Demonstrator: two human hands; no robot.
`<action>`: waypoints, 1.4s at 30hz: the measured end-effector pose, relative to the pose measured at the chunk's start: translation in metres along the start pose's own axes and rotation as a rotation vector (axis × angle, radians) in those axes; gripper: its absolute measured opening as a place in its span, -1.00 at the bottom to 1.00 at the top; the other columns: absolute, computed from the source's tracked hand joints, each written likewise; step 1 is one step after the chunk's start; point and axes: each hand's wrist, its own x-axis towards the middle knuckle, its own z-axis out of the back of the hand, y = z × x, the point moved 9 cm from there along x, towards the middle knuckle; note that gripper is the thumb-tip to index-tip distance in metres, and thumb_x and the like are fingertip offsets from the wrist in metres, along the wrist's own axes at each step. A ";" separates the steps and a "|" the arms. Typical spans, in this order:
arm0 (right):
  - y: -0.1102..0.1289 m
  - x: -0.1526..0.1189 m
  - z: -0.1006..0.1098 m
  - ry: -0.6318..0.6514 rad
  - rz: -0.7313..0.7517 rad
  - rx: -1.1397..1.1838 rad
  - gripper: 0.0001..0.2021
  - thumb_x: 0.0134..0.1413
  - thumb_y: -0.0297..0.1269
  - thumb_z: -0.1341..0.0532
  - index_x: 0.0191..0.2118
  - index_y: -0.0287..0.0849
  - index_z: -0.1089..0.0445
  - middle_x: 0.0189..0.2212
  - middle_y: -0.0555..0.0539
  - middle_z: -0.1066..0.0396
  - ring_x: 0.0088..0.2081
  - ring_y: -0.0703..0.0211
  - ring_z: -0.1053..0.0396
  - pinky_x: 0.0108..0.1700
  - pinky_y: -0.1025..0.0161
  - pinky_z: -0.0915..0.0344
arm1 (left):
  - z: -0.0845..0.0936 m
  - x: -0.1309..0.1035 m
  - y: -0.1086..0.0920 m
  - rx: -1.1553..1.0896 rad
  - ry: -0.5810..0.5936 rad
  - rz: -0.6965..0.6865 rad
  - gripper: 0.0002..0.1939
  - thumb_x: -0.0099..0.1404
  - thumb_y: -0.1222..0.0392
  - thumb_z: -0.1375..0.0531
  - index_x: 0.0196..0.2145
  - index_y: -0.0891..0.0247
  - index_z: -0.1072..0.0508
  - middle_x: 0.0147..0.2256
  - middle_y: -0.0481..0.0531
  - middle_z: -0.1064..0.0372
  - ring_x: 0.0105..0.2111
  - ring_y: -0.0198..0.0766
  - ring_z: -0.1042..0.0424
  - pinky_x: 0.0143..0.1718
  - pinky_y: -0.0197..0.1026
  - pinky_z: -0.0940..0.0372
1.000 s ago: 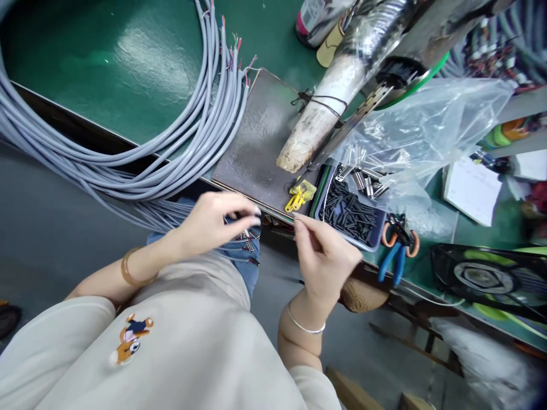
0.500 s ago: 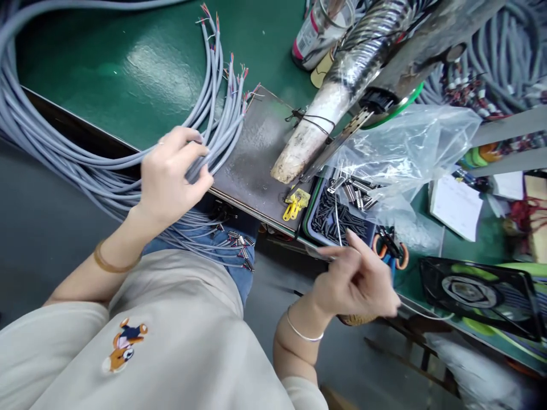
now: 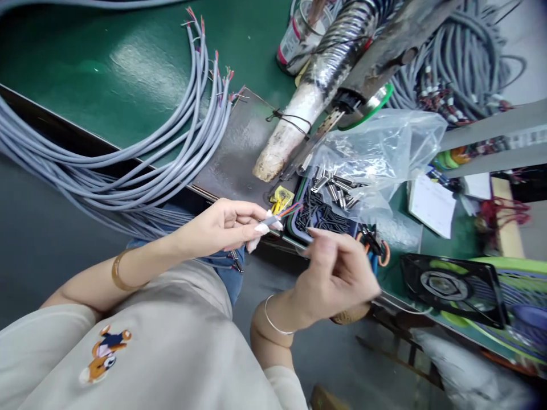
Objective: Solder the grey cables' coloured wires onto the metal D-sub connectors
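My left hand (image 3: 224, 229) is closed in a pinch on the end of a grey cable (image 3: 269, 221), whose red, green and other coloured wires fan out to the right. To the right of that, my right hand (image 3: 335, 279) is curled with thumb and forefinger together, smeared by motion; I cannot make out what is in it. A bundle of grey cables (image 3: 171, 162) with stripped ends curves over the bench edge on the left. Just beyond the hands sits a bin of short black sleeves (image 3: 320, 213), with metal connectors (image 3: 335, 188) at its far side.
A whitish duct pipe (image 3: 284, 134) slants over the dark board (image 3: 231, 154). Near its mouth lie yellow clips (image 3: 280, 200). Rightward are a clear plastic bag (image 3: 376, 136), orange-handled scissors (image 3: 384, 253), a notepad (image 3: 431, 205) and a black fan (image 3: 453, 287). Connectors rest on my lap.
My left hand has moved right and down from the cable bundle and now holds one cable end. My right hand has shifted slightly left; the thin pale strip seen near it no longer shows.
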 end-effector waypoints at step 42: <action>-0.055 -0.037 -0.063 0.464 -0.396 0.202 -0.92 0.15 -0.26 -0.34 -0.29 -0.12 -0.57 -0.49 0.06 -0.34 -0.54 0.37 -0.17 -0.54 0.32 0.03 | 0.035 0.000 0.028 -0.051 -0.261 -0.029 -0.81 0.18 0.22 -0.38 -0.30 0.36 -0.48 -0.53 -0.08 -0.47 -0.66 -0.53 -0.23 -0.65 -0.45 -0.15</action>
